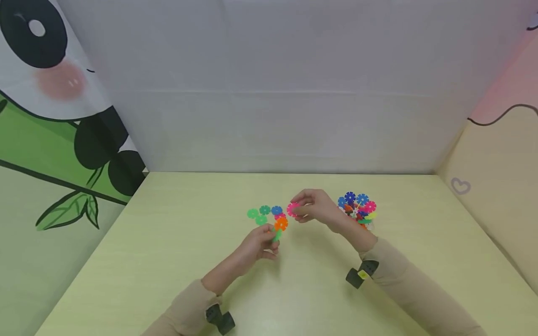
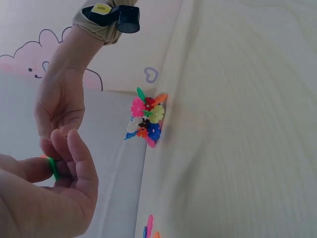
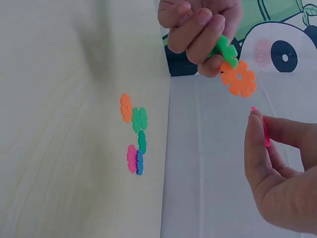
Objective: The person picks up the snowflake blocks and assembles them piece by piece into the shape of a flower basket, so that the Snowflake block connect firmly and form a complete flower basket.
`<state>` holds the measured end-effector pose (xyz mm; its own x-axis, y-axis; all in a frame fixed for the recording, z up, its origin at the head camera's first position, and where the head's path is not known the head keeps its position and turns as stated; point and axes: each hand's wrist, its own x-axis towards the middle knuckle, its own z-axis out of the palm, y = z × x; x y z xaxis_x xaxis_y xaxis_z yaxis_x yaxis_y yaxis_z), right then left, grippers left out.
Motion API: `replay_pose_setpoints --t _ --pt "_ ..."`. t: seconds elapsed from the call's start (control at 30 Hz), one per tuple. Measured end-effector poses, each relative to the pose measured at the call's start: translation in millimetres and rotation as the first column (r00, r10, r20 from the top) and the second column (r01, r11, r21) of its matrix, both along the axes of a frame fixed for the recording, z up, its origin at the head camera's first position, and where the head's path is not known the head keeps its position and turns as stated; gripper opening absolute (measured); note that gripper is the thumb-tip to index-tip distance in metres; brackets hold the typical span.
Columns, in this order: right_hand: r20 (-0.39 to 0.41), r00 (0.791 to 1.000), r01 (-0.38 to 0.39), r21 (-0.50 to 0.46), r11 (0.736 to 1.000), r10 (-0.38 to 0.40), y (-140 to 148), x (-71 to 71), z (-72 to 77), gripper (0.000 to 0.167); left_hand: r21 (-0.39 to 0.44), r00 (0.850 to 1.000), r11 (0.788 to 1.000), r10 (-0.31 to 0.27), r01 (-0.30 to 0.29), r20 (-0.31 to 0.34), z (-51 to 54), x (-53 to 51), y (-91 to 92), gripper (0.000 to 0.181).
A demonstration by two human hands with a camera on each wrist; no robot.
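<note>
My left hand (image 1: pixel 258 245) pinches a green disc (image 3: pixel 226 52) whose edge meets an orange notched disc (image 3: pixel 239 79). In the left wrist view, thumb and fingers of the left hand (image 2: pixel 59 188) close round the green disc (image 2: pixel 54 168). Facing it, my right hand (image 1: pixel 319 207) pinches a pink disc (image 1: pixel 293 209) between thumb and fingertips. In the right wrist view the pink disc (image 3: pixel 266 133) is seen nearly edge-on in the right hand (image 3: pixel 282 168), apart from the orange one.
Loose discs lie on the table (image 1: pixel 168 261) behind the left hand: green (image 1: pixel 252 213), blue (image 1: pixel 276 210) and pink among them. A pile of many-coloured discs (image 1: pixel 370 206) sits right of the right hand. A pale wall (image 1: pixel 269 130) stands at the table's back edge.
</note>
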<state>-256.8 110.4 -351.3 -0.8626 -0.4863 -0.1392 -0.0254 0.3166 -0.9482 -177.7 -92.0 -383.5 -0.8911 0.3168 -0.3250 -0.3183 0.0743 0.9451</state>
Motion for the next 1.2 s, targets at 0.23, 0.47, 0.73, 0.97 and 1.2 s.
replay_pose_setpoints --t 0.23,0.47,0.73,0.97,1.2 --pt "0.004 1.000 -0.008 -0.005 1.000 0.008 1 8.7 1.5 0.027 -0.093 0.991 0.995 0.014 -0.027 -0.136 -0.5 4.5 2.0 0.014" --pt "-0.066 0.998 0.022 -0.027 0.999 -0.023 1 15.8 -0.5 0.025 -0.139 0.963 0.988 0.028 -0.068 -0.269 -2.6 5.7 4.2 0.016" --pt "-0.157 0.986 0.037 -0.085 0.996 -0.050 3 20.3 -1.7 0.025 -0.155 0.946 0.981 0.060 -0.114 -0.318 -0.9 8.7 5.4 0.016" --pt "-0.178 0.982 0.041 -0.118 0.992 -0.061 -1 21.3 -9.0 0.024 -0.160 0.942 0.982 0.042 -0.100 -0.333 -3.3 8.0 2.5 0.016" --pt "-0.166 0.978 0.095 -0.172 0.980 -0.124 -8 27.3 -8.0 0.026 -0.148 0.939 0.985 0.030 -0.086 -0.344 -3.9 6.6 -0.1 0.015"
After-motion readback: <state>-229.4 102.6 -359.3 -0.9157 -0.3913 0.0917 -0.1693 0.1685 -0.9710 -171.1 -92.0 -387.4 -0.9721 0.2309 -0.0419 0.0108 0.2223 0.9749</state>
